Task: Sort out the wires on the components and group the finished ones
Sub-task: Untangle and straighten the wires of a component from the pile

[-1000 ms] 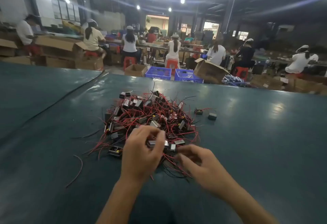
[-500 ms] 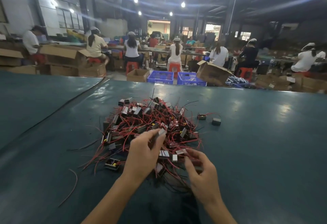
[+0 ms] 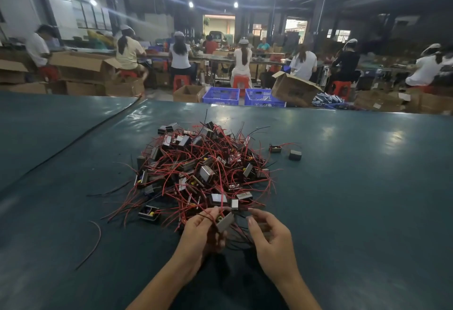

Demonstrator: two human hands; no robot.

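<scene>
Both hands have drawn back from the heap (image 3: 203, 162) toward the person since the frame half a second ago, and the piece taken by the left has come with them.

Left hand (image 3: 198, 233): fingers curled round a grey-faced component (image 3: 225, 222), which is held tilted at the near edge of the heap. Its red wires (image 3: 207, 217) loop over the fingertips.

Right hand (image 3: 269, 238): just beside the left, fingers bent, forefinger raised. Thin dark leads (image 3: 241, 244) run between the two hands. Blur hides whether this hand pinches them, so I cannot tell.

Heap: small block parts tangled in red and black wire, lying mid-way across the dark green table (image 3: 367, 199).

A stray unit (image 3: 275, 149) with a red lead and a dark block (image 3: 295, 155) lie close together, apart from the heap on its far right. One loose red strand (image 3: 95, 241) lies alone to the left.

Beyond the table's far edge stand blue crates (image 3: 221, 96) and a cardboard box (image 3: 294, 89). Workers (image 3: 180, 57) sit there with their backs turned.
</scene>
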